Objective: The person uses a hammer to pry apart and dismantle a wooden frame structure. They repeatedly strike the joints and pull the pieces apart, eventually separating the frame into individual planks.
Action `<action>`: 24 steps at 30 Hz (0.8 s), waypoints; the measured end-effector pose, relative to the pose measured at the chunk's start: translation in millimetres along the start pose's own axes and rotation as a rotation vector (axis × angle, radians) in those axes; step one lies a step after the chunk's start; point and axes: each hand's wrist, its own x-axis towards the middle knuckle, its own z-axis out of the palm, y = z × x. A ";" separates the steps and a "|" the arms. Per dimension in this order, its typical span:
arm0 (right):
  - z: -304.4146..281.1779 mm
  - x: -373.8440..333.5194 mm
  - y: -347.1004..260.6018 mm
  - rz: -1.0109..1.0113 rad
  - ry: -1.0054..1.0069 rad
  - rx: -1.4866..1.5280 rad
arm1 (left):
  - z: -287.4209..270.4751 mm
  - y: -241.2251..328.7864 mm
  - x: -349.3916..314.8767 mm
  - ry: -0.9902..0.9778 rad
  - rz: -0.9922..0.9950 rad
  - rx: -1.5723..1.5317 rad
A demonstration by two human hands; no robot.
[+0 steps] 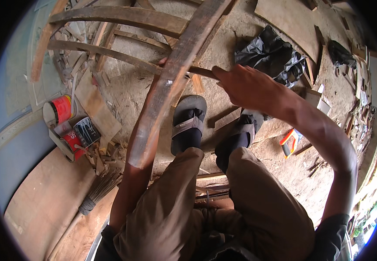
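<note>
A weathered wooden chair frame [171, 82] tilts across the upper left, its long curved post slanting toward me over my left forearm. Two curved rails [121, 19] run left from that post. My left hand [162, 61] is mostly hidden behind the post; a bit of finger shows against the joint with the lower rail, closed on the frame. From the right, my right hand [239, 85] is closed around the end of a thin, dark, flat bar [202, 72]. The bar's other end meets or passes behind the post; which one, I cannot tell.
Between my sandalled feet lies a short wood block [228, 118]. An orange-handled saw [289, 143] and a black plastic sheet [271, 54] are on the right. Paint cans [64, 108], wood scraps and a stick broom [103, 187] stand left. A board [288, 26] lies at the far right.
</note>
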 end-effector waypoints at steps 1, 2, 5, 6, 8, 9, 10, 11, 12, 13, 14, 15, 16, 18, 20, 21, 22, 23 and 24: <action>1.0 -1.8 3.5 0.003 -0.115 -0.047 | 10.8 34.0 -11.6 0.027 0.109 0.028; 2.4 -4.8 2.5 0.007 -0.048 -0.004 | 13.2 55.0 -16.8 0.075 0.228 0.056; 31.9 -30.6 -2.6 0.066 0.100 0.086 | -1.3 36.9 -9.8 -0.031 0.455 0.488; 40.0 -31.2 3.4 0.074 0.124 0.091 | -0.7 27.7 -7.0 0.000 0.460 0.504; 49.3 -34.6 5.6 0.090 0.164 0.112 | 7.7 -7.5 10.7 0.057 0.259 0.320; 50.1 -32.4 5.9 0.107 0.200 0.152 | 4.6 -30.8 23.3 -0.005 0.142 0.321; 48.6 -24.3 5.3 0.092 0.239 0.197 | -31.3 -69.6 53.9 -0.225 -0.008 0.499; 51.4 -21.2 7.4 0.106 0.269 0.247 | -35.8 -94.6 56.7 -0.278 0.028 0.628; 44.5 -17.6 3.7 0.096 0.283 0.305 | -45.5 -116.8 55.9 -0.317 0.067 0.758; 30.0 -17.7 1.5 0.119 0.302 0.353 | -39.0 -109.1 59.2 -0.353 0.086 0.763; 22.6 -18.0 1.0 0.137 0.322 0.401 | -35.9 -102.4 55.9 -0.358 0.083 0.676; 22.9 -25.9 3.8 0.130 0.302 0.321 | -27.0 -80.8 52.8 -0.373 0.081 0.546; 24.6 -33.6 6.8 0.113 0.280 0.242 | -20.5 -55.6 46.6 -0.384 0.039 0.321; 19.0 -31.7 10.3 0.109 0.212 0.174 | -15.2 -27.9 32.9 -0.331 -0.046 0.085; -6.5 -17.8 4.1 0.152 0.114 0.187 | -10.0 -23.6 21.2 -0.137 -0.122 0.122; -14.0 -15.7 0.1 0.080 0.262 0.146 | -4.4 -23.7 17.6 -0.012 -0.162 0.191; -13.5 -16.0 0.6 0.079 0.315 0.199 | 6.1 10.6 7.9 -0.003 -0.256 0.042; -12.9 -16.3 1.3 0.080 0.369 0.252 | 9.4 7.3 11.9 -0.038 -0.155 0.168; -13.0 -16.2 -0.2 0.073 0.351 0.247 | 4.9 5.7 10.3 -0.042 -0.057 0.298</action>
